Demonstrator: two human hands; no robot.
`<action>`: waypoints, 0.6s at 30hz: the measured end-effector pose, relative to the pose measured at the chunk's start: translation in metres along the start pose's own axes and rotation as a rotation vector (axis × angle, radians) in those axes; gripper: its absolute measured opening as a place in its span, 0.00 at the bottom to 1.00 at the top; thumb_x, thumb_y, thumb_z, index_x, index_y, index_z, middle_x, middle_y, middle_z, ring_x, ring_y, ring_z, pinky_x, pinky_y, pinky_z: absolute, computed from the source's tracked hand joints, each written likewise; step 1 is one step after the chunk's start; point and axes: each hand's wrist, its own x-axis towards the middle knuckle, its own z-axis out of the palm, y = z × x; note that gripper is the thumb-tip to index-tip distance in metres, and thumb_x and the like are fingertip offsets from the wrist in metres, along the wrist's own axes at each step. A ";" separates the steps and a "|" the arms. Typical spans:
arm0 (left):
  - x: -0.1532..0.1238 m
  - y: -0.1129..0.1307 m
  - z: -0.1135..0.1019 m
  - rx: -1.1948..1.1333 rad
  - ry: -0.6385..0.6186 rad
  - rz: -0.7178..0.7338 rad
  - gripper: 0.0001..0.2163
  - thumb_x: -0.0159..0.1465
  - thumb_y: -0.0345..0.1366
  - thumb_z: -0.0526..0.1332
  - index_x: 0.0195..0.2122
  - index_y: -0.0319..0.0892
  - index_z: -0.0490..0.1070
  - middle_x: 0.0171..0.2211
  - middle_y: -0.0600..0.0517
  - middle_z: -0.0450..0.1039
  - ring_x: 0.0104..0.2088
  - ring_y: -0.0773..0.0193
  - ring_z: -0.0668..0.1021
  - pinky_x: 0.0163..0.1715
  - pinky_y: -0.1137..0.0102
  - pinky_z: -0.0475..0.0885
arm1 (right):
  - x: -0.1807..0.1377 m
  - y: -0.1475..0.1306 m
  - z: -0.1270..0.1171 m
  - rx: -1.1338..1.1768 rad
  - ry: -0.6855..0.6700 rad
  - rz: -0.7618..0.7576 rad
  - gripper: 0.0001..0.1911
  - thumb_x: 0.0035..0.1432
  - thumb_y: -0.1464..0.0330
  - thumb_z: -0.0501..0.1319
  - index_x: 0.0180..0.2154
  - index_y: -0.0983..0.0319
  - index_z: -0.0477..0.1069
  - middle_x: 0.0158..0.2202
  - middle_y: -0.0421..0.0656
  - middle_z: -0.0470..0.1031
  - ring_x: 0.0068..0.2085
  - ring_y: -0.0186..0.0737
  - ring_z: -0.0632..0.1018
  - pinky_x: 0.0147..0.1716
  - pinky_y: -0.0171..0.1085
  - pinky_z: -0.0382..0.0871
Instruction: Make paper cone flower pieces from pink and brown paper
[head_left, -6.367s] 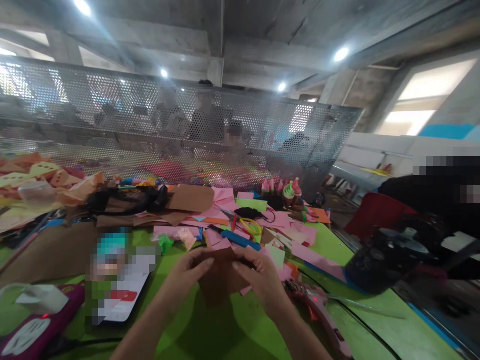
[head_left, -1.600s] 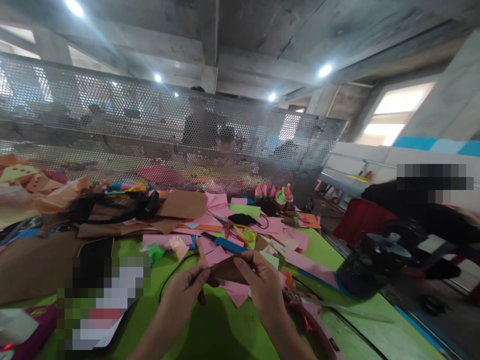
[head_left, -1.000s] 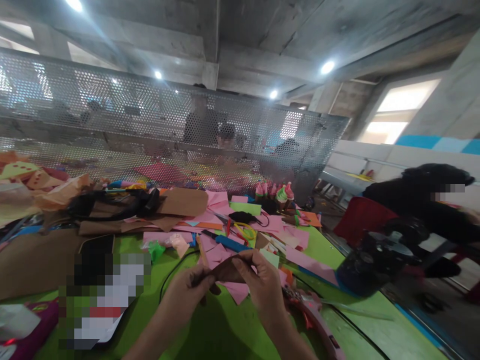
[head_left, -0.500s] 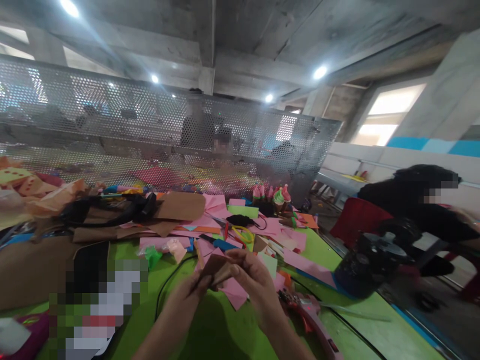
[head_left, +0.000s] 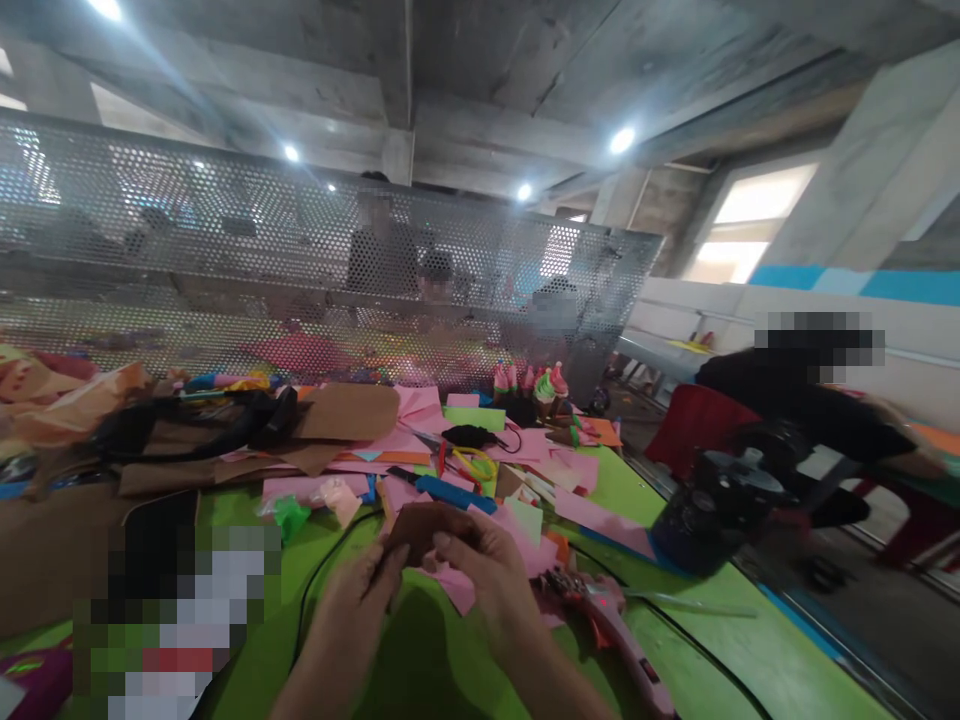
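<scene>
Pinching a bent, thin brown sheet in both our left hand and right hand, we hold it over the green surface, nearer us than the long blue-handled tool.

Both forearms slant inward from below. The left hand and right hand pinch close together, thumbs angled inward.

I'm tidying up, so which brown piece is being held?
The small curved piece, between left hand and right hand; the larger brown sheets lie on the cluttered table.
</scene>
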 end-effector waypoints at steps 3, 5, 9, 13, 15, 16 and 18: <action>0.001 0.003 -0.002 -0.033 -0.033 -0.025 0.20 0.58 0.56 0.57 0.23 0.44 0.68 0.16 0.58 0.57 0.19 0.66 0.62 0.21 0.71 0.54 | 0.003 -0.006 -0.012 -0.075 0.149 -0.058 0.13 0.45 0.62 0.71 0.22 0.61 0.72 0.20 0.36 0.70 0.24 0.33 0.68 0.28 0.32 0.64; 0.003 0.002 -0.004 -0.029 -0.027 -0.043 0.20 0.58 0.56 0.57 0.22 0.44 0.67 0.16 0.59 0.56 0.19 0.66 0.61 0.21 0.71 0.53 | 0.005 -0.010 -0.019 -0.093 0.205 -0.106 0.13 0.48 0.61 0.70 0.23 0.62 0.72 0.21 0.36 0.69 0.25 0.32 0.67 0.28 0.31 0.62; 0.005 -0.005 -0.005 0.017 -0.043 -0.058 0.18 0.59 0.53 0.57 0.23 0.44 0.67 0.17 0.58 0.59 0.20 0.65 0.63 0.21 0.70 0.54 | 0.006 -0.017 -0.021 -0.133 0.181 -0.168 0.13 0.51 0.59 0.70 0.32 0.61 0.74 0.29 0.38 0.73 0.30 0.34 0.71 0.31 0.32 0.65; 0.004 -0.008 -0.002 0.046 -0.219 0.046 0.13 0.60 0.45 0.56 0.27 0.42 0.72 0.25 0.52 0.71 0.28 0.60 0.71 0.28 0.69 0.61 | 0.004 -0.012 -0.014 -0.175 -0.116 0.046 0.21 0.42 0.56 0.74 0.33 0.63 0.74 0.29 0.41 0.74 0.30 0.39 0.75 0.32 0.38 0.70; 0.004 -0.006 -0.003 0.039 -0.247 0.053 0.13 0.60 0.45 0.56 0.27 0.42 0.71 0.24 0.53 0.70 0.28 0.61 0.70 0.28 0.70 0.62 | 0.006 -0.007 -0.014 -0.187 -0.085 0.085 0.21 0.39 0.55 0.74 0.26 0.64 0.73 0.23 0.39 0.73 0.26 0.38 0.74 0.30 0.38 0.70; 0.005 -0.005 -0.004 0.022 -0.236 0.040 0.14 0.61 0.46 0.56 0.27 0.42 0.70 0.23 0.54 0.69 0.26 0.62 0.69 0.27 0.70 0.61 | 0.007 -0.006 -0.016 -0.196 -0.020 0.067 0.21 0.39 0.54 0.74 0.25 0.64 0.72 0.22 0.38 0.73 0.25 0.37 0.74 0.29 0.37 0.69; 0.007 -0.003 -0.006 -0.043 -0.205 0.003 0.15 0.61 0.48 0.56 0.29 0.42 0.71 0.21 0.56 0.66 0.23 0.64 0.67 0.24 0.71 0.60 | 0.011 -0.005 -0.021 -0.197 0.105 0.019 0.20 0.39 0.55 0.74 0.24 0.63 0.73 0.21 0.37 0.73 0.24 0.35 0.72 0.28 0.34 0.66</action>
